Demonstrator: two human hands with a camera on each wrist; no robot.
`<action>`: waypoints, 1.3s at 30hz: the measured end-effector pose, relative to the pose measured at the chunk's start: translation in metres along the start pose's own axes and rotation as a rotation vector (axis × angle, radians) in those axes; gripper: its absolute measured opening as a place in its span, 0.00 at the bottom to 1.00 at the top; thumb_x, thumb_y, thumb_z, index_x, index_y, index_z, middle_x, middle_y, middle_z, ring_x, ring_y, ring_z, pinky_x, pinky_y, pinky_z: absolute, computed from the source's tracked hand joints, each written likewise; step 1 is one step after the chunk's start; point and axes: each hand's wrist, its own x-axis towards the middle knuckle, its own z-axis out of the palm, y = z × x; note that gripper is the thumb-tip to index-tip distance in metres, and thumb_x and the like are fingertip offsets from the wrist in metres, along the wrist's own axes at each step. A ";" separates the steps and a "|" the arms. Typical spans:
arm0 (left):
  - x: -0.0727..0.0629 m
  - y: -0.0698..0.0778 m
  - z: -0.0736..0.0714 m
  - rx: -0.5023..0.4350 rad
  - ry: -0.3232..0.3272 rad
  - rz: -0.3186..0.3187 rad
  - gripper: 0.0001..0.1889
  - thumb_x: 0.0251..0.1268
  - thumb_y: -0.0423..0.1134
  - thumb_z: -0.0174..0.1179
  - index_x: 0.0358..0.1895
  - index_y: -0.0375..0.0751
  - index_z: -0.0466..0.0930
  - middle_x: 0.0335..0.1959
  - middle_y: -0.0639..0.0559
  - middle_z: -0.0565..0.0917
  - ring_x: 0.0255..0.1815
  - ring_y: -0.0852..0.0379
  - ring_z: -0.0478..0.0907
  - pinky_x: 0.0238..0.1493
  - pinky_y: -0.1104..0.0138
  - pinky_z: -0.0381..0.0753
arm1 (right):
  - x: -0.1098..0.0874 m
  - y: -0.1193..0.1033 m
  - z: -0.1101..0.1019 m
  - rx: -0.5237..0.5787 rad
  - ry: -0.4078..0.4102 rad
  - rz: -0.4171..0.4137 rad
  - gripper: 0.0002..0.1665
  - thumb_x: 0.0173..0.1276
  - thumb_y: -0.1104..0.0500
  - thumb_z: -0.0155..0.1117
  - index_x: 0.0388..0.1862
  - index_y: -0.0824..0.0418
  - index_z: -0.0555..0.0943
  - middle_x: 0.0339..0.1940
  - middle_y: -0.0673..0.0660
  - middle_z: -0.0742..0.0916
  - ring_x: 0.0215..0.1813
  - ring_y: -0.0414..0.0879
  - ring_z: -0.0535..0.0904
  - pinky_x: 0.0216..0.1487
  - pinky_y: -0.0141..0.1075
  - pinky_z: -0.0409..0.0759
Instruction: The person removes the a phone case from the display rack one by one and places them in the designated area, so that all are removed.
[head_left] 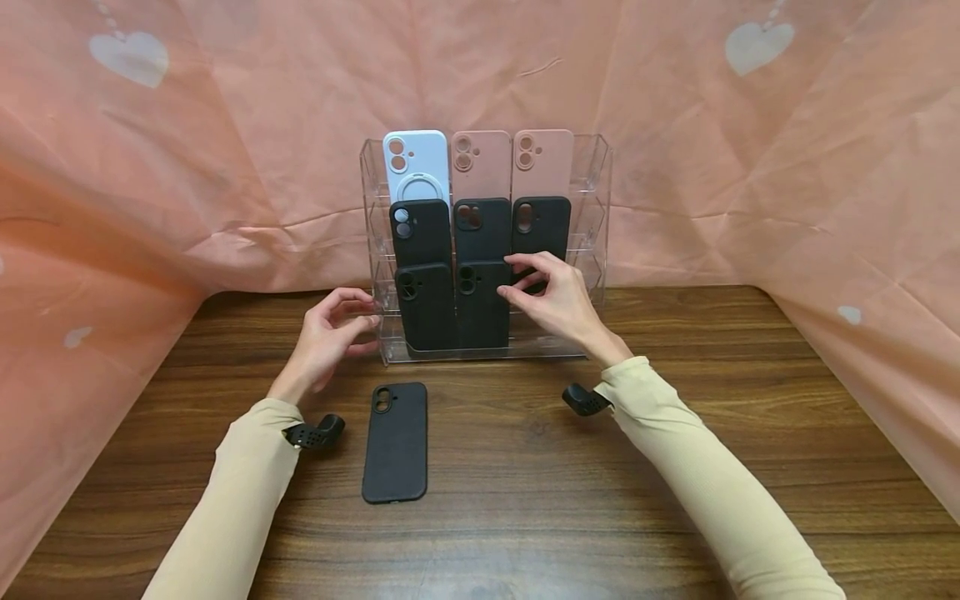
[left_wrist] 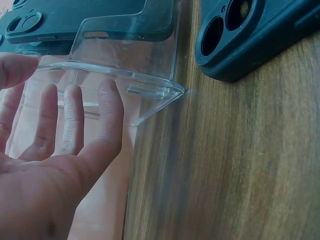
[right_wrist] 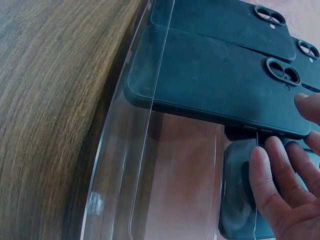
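Note:
A clear acrylic tiered rack (head_left: 551,343) holds phone cases in rows. Two black phone cases stand in its front tier, one at left (head_left: 427,312) and one in the middle (head_left: 483,308). My right hand (head_left: 555,296) is at the middle case's right edge, thumb and fingers loosely spread by its upper part. In the right wrist view, the fingertips (right_wrist: 274,150) sit close along that case's side, not curled round it. My left hand (head_left: 330,333) is beside the rack's left end, fingers relaxed and fingertips right at the clear side panel.
Another black phone case (head_left: 396,450) lies flat on the wooden table (head_left: 540,500) in front of the rack. Behind the front tier are three more black cases (head_left: 482,229), then a light blue case (head_left: 412,158) and two pink cases (head_left: 543,171). Pink cloth (head_left: 675,167) surrounds the table.

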 end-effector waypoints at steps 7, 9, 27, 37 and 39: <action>0.000 -0.001 0.000 0.007 -0.001 0.004 0.14 0.72 0.28 0.60 0.53 0.50 0.75 0.52 0.51 0.78 0.47 0.61 0.85 0.48 0.53 0.90 | -0.001 -0.002 0.001 0.045 -0.013 0.019 0.22 0.64 0.60 0.77 0.56 0.58 0.83 0.47 0.59 0.88 0.40 0.50 0.89 0.35 0.28 0.82; 0.000 -0.001 0.000 0.009 0.000 0.006 0.14 0.72 0.29 0.60 0.53 0.50 0.75 0.53 0.51 0.78 0.47 0.61 0.85 0.48 0.52 0.90 | -0.001 -0.002 0.001 0.057 -0.015 0.020 0.21 0.64 0.60 0.76 0.55 0.58 0.82 0.47 0.59 0.88 0.40 0.50 0.89 0.36 0.32 0.84; 0.001 -0.002 -0.001 0.003 0.003 0.000 0.14 0.72 0.28 0.60 0.53 0.50 0.75 0.53 0.51 0.78 0.47 0.60 0.84 0.48 0.52 0.90 | -0.003 -0.004 0.002 0.125 -0.011 -0.017 0.17 0.66 0.65 0.72 0.53 0.60 0.83 0.43 0.61 0.88 0.38 0.51 0.87 0.38 0.36 0.85; 0.000 -0.001 0.000 -0.003 0.001 0.005 0.14 0.71 0.28 0.61 0.53 0.48 0.75 0.53 0.50 0.78 0.47 0.60 0.84 0.47 0.53 0.90 | -0.002 -0.006 -0.003 0.202 0.035 -0.006 0.17 0.66 0.68 0.72 0.54 0.62 0.82 0.41 0.62 0.86 0.36 0.54 0.86 0.33 0.30 0.86; 0.000 -0.001 0.000 -0.013 0.000 0.004 0.14 0.71 0.28 0.61 0.53 0.48 0.75 0.52 0.51 0.78 0.47 0.60 0.84 0.46 0.55 0.91 | -0.001 -0.007 -0.006 0.253 0.052 0.003 0.18 0.66 0.69 0.71 0.54 0.64 0.82 0.41 0.63 0.85 0.36 0.52 0.86 0.35 0.35 0.89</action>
